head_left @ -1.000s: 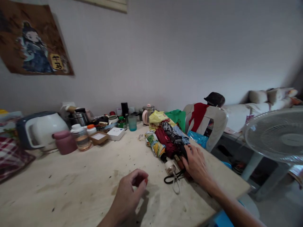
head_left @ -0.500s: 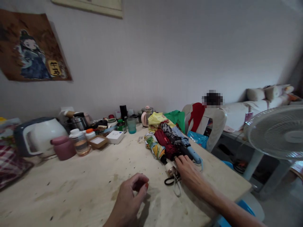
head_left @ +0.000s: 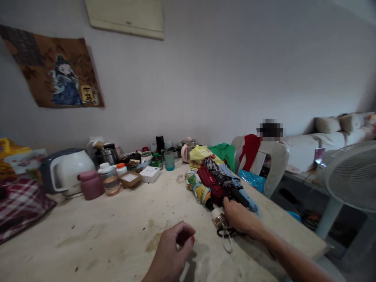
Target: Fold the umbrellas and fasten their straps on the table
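Note:
Four folded umbrellas would be several: they lie side by side on the table (head_left: 126, 235). My right hand (head_left: 242, 217) is closed around the handle end of the dark red umbrella (head_left: 210, 184), and its palm hides most of that handle. To the left lies a white, yellow and green patterned umbrella (head_left: 198, 188) with a pale handle and a looped cord. On the other side are a black-and-grey umbrella (head_left: 221, 176) with a black handle and a light blue umbrella (head_left: 249, 201). My left hand (head_left: 172, 250) hovers over the table, fingers loosely curled, thumb apart from them; a red patch shows at its thumb tip.
Along the wall stand a white kettle (head_left: 72, 170), a pink jar (head_left: 91, 186), a clear bottle (head_left: 111, 182), a white box (head_left: 150, 174) and a teal cup (head_left: 169, 160). A yellow bag (head_left: 202, 156) lies behind the umbrellas. A person sits beyond a chair (head_left: 277, 164); a fan (head_left: 352, 176) stands right.
The view has turned left, so everything sits further right and lower. My right hand's fingers have closed around the dark red umbrella's handle. My left hand keeps its curled pose.

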Available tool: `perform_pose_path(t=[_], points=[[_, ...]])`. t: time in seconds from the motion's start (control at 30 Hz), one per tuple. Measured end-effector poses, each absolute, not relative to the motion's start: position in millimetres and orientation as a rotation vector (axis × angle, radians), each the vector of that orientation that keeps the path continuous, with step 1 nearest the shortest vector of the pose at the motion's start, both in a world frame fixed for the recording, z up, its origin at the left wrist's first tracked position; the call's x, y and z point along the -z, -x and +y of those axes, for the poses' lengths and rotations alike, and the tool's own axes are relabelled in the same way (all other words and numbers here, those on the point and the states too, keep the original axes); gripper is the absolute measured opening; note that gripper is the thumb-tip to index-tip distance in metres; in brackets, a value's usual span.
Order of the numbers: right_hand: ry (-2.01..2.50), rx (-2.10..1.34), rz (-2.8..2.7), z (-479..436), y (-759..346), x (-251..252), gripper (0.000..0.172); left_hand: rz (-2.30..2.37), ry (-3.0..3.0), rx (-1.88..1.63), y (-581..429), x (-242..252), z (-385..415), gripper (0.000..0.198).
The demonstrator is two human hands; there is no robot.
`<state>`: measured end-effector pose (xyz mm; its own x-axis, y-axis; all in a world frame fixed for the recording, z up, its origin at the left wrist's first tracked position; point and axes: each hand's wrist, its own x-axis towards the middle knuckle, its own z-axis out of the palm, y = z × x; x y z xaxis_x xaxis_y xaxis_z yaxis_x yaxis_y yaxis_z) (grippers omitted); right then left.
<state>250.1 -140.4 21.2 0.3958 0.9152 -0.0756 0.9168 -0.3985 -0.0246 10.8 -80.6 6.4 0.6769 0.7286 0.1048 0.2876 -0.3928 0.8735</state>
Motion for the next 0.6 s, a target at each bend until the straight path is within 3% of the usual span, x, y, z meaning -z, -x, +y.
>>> perform_pose_path(t=[0.3, 0.37, 0.47, 0.6], points=[[-2.758, 0.341, 1.759, -135, -269, -24, 0.017, 0.764, -1.946, -0.622, -13, -4, -77, 0.016], [-2.987, 0.905, 1.804, -132, -273, -26, 0.013, 0.751, -1.928, -0.626, -14, -3, -76, 0.016], [-3.053, 2.073, 1.675, -127, -276, -29, 0.027, 0.751, -1.895, -0.605, -14, -2, -74, 0.016], [-2.873, 2.461, 1.389, -119, -276, -23, 0.021, 0.743, -1.89, -0.606, -15, -1, -71, 0.015]])
